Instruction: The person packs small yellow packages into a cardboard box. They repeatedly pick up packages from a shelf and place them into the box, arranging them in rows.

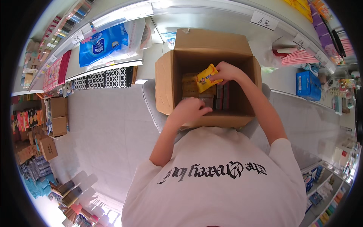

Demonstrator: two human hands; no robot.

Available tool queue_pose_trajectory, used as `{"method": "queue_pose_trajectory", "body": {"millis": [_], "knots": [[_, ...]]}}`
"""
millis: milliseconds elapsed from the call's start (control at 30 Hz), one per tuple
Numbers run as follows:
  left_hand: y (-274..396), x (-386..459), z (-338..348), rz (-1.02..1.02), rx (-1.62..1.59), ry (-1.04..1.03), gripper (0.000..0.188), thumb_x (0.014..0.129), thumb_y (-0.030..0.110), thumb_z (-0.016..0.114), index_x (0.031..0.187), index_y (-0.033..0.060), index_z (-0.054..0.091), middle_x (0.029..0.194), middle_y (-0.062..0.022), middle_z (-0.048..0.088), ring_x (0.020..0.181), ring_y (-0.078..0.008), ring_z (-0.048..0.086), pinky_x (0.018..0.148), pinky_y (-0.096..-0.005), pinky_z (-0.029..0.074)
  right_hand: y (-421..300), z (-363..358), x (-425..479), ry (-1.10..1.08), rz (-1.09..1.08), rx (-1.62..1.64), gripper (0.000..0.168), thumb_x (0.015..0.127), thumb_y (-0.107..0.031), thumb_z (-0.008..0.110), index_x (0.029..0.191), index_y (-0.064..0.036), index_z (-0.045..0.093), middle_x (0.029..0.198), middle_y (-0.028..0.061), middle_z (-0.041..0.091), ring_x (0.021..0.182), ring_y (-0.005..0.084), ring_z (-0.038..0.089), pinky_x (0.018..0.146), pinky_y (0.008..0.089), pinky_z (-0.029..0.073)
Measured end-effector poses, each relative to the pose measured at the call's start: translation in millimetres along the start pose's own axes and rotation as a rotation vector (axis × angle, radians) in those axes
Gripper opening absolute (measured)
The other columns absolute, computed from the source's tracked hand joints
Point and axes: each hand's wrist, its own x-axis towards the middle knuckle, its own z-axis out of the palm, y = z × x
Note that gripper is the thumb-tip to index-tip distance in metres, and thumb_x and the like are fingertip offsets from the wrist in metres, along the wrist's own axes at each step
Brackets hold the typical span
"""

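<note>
An open cardboard box (164, 85) stands before me with its flaps folded outward. My right hand (227, 72), inside its upper right part, grips a small yellow plastic packet (206, 79) by its right side. The packet is tilted above the contents. Over the near left part of the box is my left hand (192, 110), fingers apart and apparently holding nothing; it is slightly blurred. Beneath the packet lie more yellowish packets (189, 85) at the left and several small boxes (219, 96) with dark sides. My hands and the packet partly hide the contents.
A shelf (113, 68) beyond the box carries a blue plastic pack (103, 44) and black-and-white patterned goods (105, 78). To the right sits a blue carton (308, 85). Cardboard boxes (59, 116) stand at the far left. A grey seat (149, 93) is under the box.
</note>
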Motion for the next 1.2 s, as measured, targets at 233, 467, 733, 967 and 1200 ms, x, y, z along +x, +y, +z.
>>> {"method": "queue_pose_trajectory", "body": {"millis": [233, 467, 733, 967, 1200], "knots": [[-10.4, 1.2, 12.9, 0.010, -0.103, 0.034, 0.038, 0.095, 0.034, 0.062, 0.086, -0.0009, 0.073, 0.082, -0.0217, 0.068, 0.081, -0.0403, 0.065, 0.076, -0.0463, 0.052, 108.4, 46.3, 121.3, -0.004, 0.252, -0.305, 0.044, 0.066, -0.021, 0.093, 0.099, 0.000, 0.073, 0.095, 0.0127, 0.074, 0.078, 0.0240, 0.072, 0.064, 0.0384, 0.060], [-11.5, 1.3, 12.6, 0.009, -0.134, -0.015, 0.039, 0.095, 0.034, 0.062, 0.085, -0.0022, 0.071, 0.084, -0.0219, 0.069, 0.085, -0.0405, 0.066, 0.079, -0.0477, 0.052, 197.8, 96.4, 141.4, -0.185, 0.231, 0.193, 0.045, 0.075, -0.022, 0.089, 0.114, -0.006, 0.070, 0.098, 0.0050, 0.073, 0.084, 0.0156, 0.069, 0.066, 0.0336, 0.058], [-12.0, 1.2, 17.2, -0.007, -0.151, -0.045, 0.032, 0.095, 0.033, 0.063, 0.092, 0.0014, 0.070, 0.089, -0.0192, 0.070, 0.087, -0.0385, 0.066, 0.078, -0.0456, 0.052, 175.6, 128.8, 112.5, -0.013, 0.310, 0.196, 0.051, 0.078, -0.026, 0.086, 0.118, -0.001, 0.067, 0.100, 0.0108, 0.073, 0.080, 0.0252, 0.071, 0.066, 0.0379, 0.060], [-9.7, 1.4, 15.6, -0.024, -0.164, -0.050, 0.031, 0.095, 0.032, 0.063, 0.094, 0.0021, 0.069, 0.092, -0.0185, 0.071, 0.089, -0.0383, 0.066, 0.080, -0.0457, 0.052, 214.7, 148.8, 151.9, -0.070, 0.291, -0.249, 0.052, 0.074, -0.038, 0.084, 0.111, -0.003, 0.073, 0.105, 0.0151, 0.074, 0.093, 0.0276, 0.071, 0.081, 0.0388, 0.058], [-4.8, 2.1, 12.6, -0.017, -0.164, -0.065, 0.029, 0.095, 0.031, 0.063, 0.097, 0.0022, 0.069, 0.095, -0.0179, 0.071, 0.091, -0.0381, 0.066, 0.081, -0.0456, 0.052, 234.7, 160.1, 164.3, -0.042, 0.304, -0.275, 0.053, 0.073, -0.043, 0.083, 0.108, -0.004, 0.074, 0.104, 0.0154, 0.075, 0.090, 0.0267, 0.072, 0.077, 0.0390, 0.058]]}}
